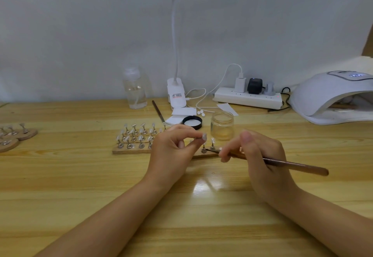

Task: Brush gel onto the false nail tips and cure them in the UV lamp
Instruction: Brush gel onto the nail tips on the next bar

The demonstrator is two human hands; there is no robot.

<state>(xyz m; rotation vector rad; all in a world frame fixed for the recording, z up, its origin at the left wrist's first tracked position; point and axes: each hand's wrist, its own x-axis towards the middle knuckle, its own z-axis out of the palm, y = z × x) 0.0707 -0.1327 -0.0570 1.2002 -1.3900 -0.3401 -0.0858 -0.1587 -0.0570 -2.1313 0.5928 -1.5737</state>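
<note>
A single false nail tip point(204, 136) on its small stand is pinched in the grip of the left hand point(173, 147) above the wooden holder board point(129, 151), while a brush point(282, 162) is held pen-fashion by the curled fingers of the right hand point(260, 155), its bristles pointed at the tip, so the gel-brushing step is judged to be in hand. Next, a steady stroke across the tip is called for, then a transfer to the UV lamp point(331, 95) at the desk's point(60, 176) right. Lamp display digits and the clip light's point(176, 93) label cannot be read.
</note>
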